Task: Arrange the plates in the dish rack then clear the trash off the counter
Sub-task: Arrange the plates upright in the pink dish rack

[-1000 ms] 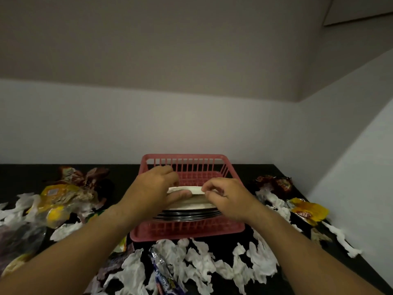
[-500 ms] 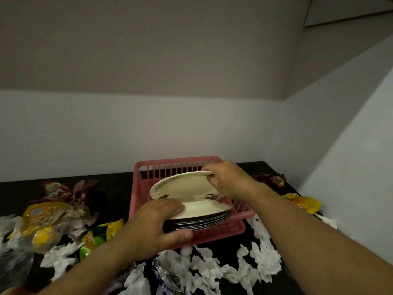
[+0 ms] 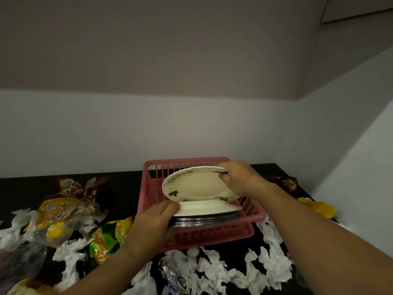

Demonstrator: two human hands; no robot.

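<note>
Grip of the right hand [image 3: 240, 178] pinches the upper-right rim of the top plate [image 3: 194, 186], tilted up at frame centre, long axis left-to-right, while the left hand [image 3: 153, 220] clasps the stack [image 3: 204, 217] in the dish rack [image 3: 146, 188].

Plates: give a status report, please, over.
Right hand grips top plate, tilted up over rack. Left hand holds stack. Tissue, wrappers on counter, none in the way.
</note>
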